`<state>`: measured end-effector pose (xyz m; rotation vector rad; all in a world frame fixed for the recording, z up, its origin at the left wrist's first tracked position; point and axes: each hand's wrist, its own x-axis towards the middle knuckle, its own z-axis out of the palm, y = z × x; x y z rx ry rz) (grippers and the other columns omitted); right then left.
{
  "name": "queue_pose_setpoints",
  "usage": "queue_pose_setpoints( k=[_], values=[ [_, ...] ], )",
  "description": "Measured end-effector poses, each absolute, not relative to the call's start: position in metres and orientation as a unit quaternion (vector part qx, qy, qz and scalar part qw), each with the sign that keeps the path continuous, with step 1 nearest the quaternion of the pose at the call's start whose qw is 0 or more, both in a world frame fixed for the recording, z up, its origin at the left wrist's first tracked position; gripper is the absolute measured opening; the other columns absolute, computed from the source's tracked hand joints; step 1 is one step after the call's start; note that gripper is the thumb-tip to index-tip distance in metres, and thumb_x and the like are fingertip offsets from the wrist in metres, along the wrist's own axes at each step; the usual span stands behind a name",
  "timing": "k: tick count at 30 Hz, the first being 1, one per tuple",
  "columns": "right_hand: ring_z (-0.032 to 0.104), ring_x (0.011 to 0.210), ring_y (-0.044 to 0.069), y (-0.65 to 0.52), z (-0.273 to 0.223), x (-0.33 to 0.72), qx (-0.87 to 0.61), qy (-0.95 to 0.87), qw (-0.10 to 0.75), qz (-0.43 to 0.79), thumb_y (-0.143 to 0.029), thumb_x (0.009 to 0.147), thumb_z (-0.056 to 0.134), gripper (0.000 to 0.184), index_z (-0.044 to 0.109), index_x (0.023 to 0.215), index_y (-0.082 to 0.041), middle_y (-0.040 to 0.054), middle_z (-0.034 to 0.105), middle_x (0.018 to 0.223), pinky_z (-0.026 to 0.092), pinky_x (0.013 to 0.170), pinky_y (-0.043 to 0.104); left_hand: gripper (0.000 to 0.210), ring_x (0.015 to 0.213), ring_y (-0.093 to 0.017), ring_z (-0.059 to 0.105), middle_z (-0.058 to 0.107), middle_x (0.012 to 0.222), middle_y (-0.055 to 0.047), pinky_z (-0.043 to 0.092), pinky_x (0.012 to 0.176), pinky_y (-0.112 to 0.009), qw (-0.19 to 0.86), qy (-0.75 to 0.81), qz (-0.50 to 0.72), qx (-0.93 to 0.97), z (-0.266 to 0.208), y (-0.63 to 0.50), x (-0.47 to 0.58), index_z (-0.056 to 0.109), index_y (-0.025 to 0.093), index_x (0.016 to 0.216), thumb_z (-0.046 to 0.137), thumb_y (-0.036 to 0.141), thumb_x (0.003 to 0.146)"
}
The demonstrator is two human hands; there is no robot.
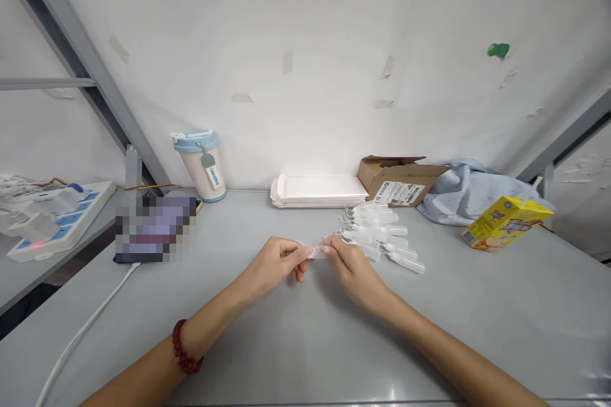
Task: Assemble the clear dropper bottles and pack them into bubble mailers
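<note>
Between my two hands is a small whitish, see-through tube-like piece [319, 252], low over the grey table. My left hand [277, 264], with a dark red bead bracelet on the wrist, pinches its left end. On its right end, the thumb and fingers of my right hand [351, 270] are closed. The fingers cover much of the piece, so its full shape is hidden. Just behind my right hand lies a loose pile of small clear-and-white tubes [377, 229] with thin strings at their left ends.
A stack of white padded envelopes [319, 191] and an open cardboard box [401, 181] stand by the wall. To the right are a blue cloth [477, 187] and a yellow carton [506, 226]. Leftward are a tumbler [200, 168], a phone [160, 229] on a cable, and a power strip [71, 222].
</note>
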<state>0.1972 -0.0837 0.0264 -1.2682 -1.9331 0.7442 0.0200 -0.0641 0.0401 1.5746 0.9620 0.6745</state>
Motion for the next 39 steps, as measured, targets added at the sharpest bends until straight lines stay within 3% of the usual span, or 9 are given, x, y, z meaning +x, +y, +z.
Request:
queue_pose_setpoints(
  k=[8, 12, 18, 22, 28, 39],
  values=[
    [0.033, 0.052, 0.011, -0.078, 0.023, 0.199, -0.507, -0.687, 0.359, 0.376, -0.04, 0.091, 0.031, 0.036, 0.036, 0.062, -0.021, -0.005, 0.033, 0.055, 0.028, 0.05, 0.024, 0.036, 0.063, -0.015, 0.055, 0.058, 0.063, 0.0, 0.038, 0.059, -0.025, 0.336, 0.45, 0.299, 0.771, 0.036, -0.07, 0.026, 0.055, 0.017, 0.064, 0.038, 0.039, 0.088],
    [0.034, 0.053, 0.011, -0.079, 0.023, 0.199, -0.521, -0.677, 0.381, 0.353, -0.041, 0.091, 0.032, 0.035, 0.039, 0.065, -0.02, -0.0049, 0.035, 0.056, 0.027, 0.05, 0.023, 0.042, 0.067, -0.016, 0.057, 0.06, 0.07, -0.002, 0.043, 0.063, -0.027, 0.418, 0.477, 0.322, 0.703, 0.031, -0.059, 0.022, 0.058, 0.015, 0.069, 0.039, 0.048, 0.086],
    [0.039, 0.054, 0.012, -0.08, 0.03, 0.201, -0.531, -0.697, 0.386, 0.289, -0.04, 0.092, 0.031, 0.032, 0.051, 0.078, -0.019, -0.0042, 0.04, 0.057, 0.029, 0.052, 0.023, 0.042, 0.071, -0.017, 0.06, 0.062, 0.081, -0.006, 0.048, 0.068, -0.032, 0.543, 0.483, 0.37, 0.578, 0.038, -0.053, 0.017, 0.053, 0.013, 0.111, 0.05, 0.043, 0.082],
    [0.042, 0.054, 0.012, -0.079, 0.03, 0.203, -0.529, -0.71, 0.385, 0.26, -0.038, 0.093, 0.031, 0.033, 0.053, 0.079, -0.018, -0.0033, 0.045, 0.058, 0.031, 0.053, 0.023, 0.03, 0.067, -0.014, 0.057, 0.061, 0.08, -0.005, 0.046, 0.071, -0.029, 0.565, 0.462, 0.359, 0.581, 0.044, -0.055, 0.017, 0.063, 0.012, 0.091, 0.057, 0.039, 0.078],
    [0.047, 0.056, 0.012, -0.076, 0.03, 0.207, -0.53, -0.714, 0.407, 0.208, -0.036, 0.093, 0.032, 0.03, 0.054, 0.083, -0.018, -0.0005, 0.053, 0.064, 0.034, 0.053, 0.023, 0.025, 0.065, -0.013, 0.056, 0.06, 0.069, -0.002, 0.044, 0.068, -0.027, 0.58, 0.458, 0.328, 0.588, 0.046, -0.056, 0.015, 0.063, 0.014, 0.073, 0.059, 0.038, 0.077],
    [0.048, 0.056, 0.012, -0.079, 0.03, 0.207, -0.522, -0.721, 0.418, 0.183, -0.034, 0.093, 0.034, 0.028, 0.055, 0.087, -0.018, 0.0003, 0.057, 0.066, 0.036, 0.053, 0.023, 0.024, 0.061, -0.012, 0.055, 0.059, 0.066, -0.001, 0.043, 0.064, -0.025, 0.556, 0.46, 0.37, 0.585, 0.044, -0.057, 0.017, 0.062, 0.013, 0.073, 0.061, 0.037, 0.076]
  ],
)
